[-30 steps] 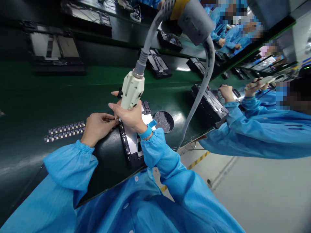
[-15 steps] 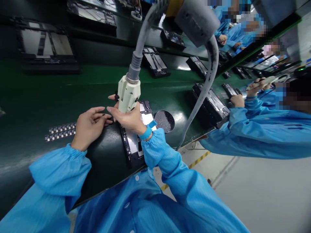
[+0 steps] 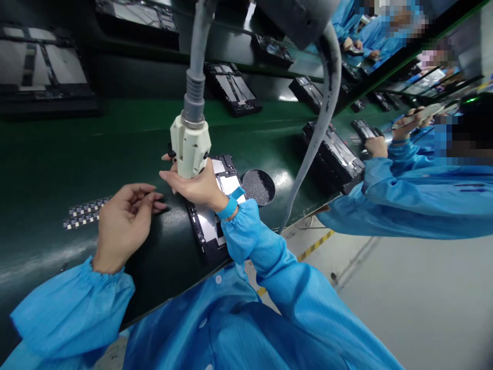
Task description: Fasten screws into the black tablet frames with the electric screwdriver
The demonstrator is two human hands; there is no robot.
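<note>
My right hand (image 3: 203,189) is wrapped around a white corded electric screwdriver (image 3: 189,146), held upright. Its tip is hidden behind my fingers. Beneath that hand lies an opened tablet (image 3: 208,228), dark-framed with pale silver panels, partly covered by my wrist. My left hand (image 3: 125,221) hovers over the bench left of the tablet, thumb and fingers pinched together; a small dark bit shows by the fingertips, too small to name. Just behind it rest strips of small chip-like parts (image 3: 82,213). A round dish of tiny dark screws (image 3: 259,187) sits right of the tablet.
A thick grey cable (image 3: 327,103) loops down on the right. Stacked tablets (image 3: 333,156) stand beyond the dish, and another stack (image 3: 42,77) is at the far left. A co-worker's sleeve (image 3: 404,200) reaches the bench on the right.
My left hand has drawn left and nearer to me, away from the screwdriver, its fingers closer together. The view has shifted slightly; my right hand still grips the screwdriver over the tablet.
</note>
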